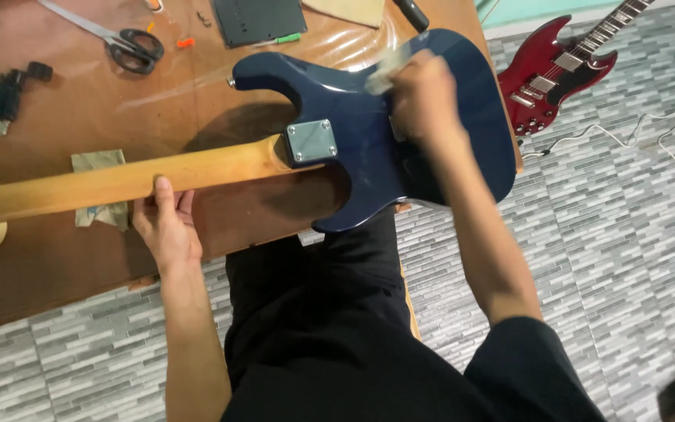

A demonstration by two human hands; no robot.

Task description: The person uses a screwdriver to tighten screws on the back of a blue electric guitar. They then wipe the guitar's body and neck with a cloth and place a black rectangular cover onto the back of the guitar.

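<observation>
A dark blue electric guitar body (353, 148) lies face down on a brown wooden table (64, 133), with a silver neck plate (311, 141) showing. Its pale wooden neck (103, 184) runs off to the left. My left hand (166, 223) grips the neck from below, thumb on top. My right hand (423, 98) is closed on a pale, blurred cloth (388, 70) pressed against the upper back of the body.
Black-handled scissors (130, 45), a black clip-like part (9, 90), a black plate (259, 19) and a folded tan cloth (99, 191) lie on the table. A red electric guitar (560, 74) and a white cable (650, 133) rest on the grey tiled floor at right.
</observation>
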